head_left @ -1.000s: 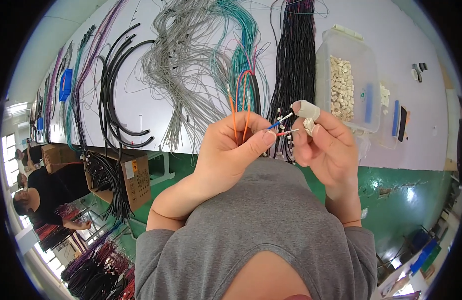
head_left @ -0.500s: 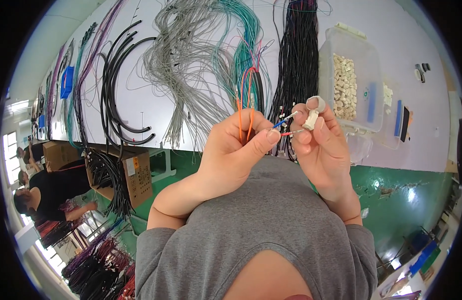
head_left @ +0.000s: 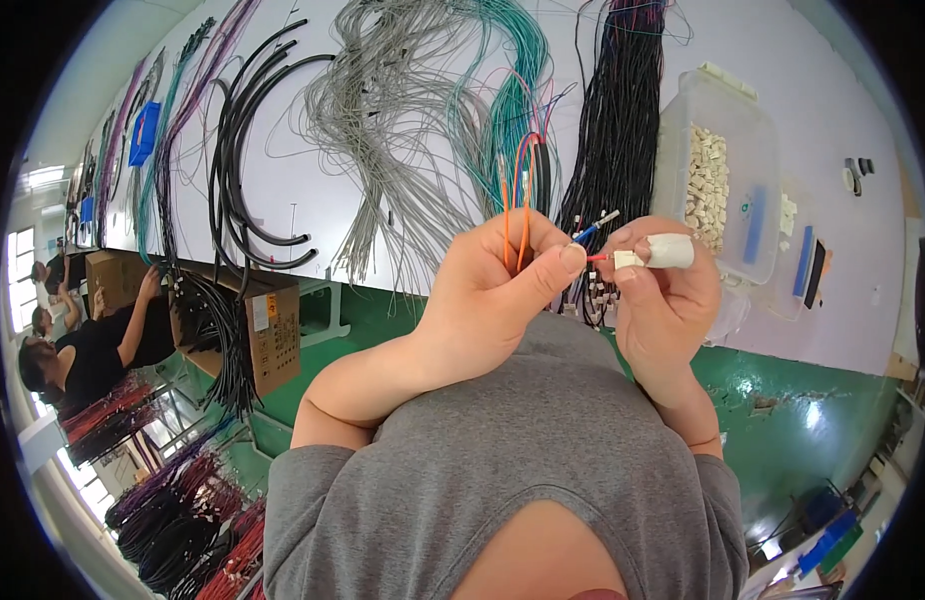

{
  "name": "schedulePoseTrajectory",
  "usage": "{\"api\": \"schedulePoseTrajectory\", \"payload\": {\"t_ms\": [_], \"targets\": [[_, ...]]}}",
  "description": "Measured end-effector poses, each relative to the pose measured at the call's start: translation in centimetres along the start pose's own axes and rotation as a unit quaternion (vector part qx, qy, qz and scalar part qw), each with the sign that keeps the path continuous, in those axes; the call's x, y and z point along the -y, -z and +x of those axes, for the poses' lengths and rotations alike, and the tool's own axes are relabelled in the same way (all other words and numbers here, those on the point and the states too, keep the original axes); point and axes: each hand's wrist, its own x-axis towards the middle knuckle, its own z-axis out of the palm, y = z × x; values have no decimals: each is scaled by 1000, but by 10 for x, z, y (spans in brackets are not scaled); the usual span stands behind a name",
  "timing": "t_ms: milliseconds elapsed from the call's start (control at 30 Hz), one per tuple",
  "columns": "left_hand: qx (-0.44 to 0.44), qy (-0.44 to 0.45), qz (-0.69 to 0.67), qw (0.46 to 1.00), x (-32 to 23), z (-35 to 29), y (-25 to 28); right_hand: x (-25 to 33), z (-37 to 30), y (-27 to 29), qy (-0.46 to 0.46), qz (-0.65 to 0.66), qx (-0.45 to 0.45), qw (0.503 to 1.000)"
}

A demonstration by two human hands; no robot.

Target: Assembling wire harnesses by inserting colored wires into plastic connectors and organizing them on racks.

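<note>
My left hand [head_left: 493, 295] pinches a bundle of thin wires between thumb and forefinger. A blue wire [head_left: 587, 234] with a bare metal terminal and a red wire [head_left: 598, 258] stick out past the thumb tip. Two orange wires [head_left: 526, 222] loop up behind the fingers. With thumb and fingertips, my right hand [head_left: 668, 300] grips a small cream connector housing [head_left: 626, 260]. The red wire's end meets that housing; how deep it sits is hidden. The blue wire's terminal stays free above it. A white wrap [head_left: 671, 250] covers one right fingertip.
Grey wires [head_left: 368, 130], teal wires [head_left: 518, 75] and black wires [head_left: 623, 120] lie across the white table. At right stands a clear plastic box [head_left: 768, 150] holding many cream housings [head_left: 708, 180]. Black tubes [head_left: 228, 170] lie left, near a carton [head_left: 276, 345]. Other people work far left.
My right hand has turned the housing sideways and brought it against the red wire's end. Both hands shifted slightly right in view. A person at far left has raised an arm.
</note>
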Motion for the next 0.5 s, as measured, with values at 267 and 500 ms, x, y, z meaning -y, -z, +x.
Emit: {"api": "schedulePoseTrajectory", "payload": {"t_ms": [267, 500], "targets": [[14, -10, 35, 999, 1, -1, 0, 7, 8, 3, 21, -35, 43, 998], [18, -22, 34, 999, 7, 1, 2, 8, 4, 0, -38, -46, 53, 997]]}}
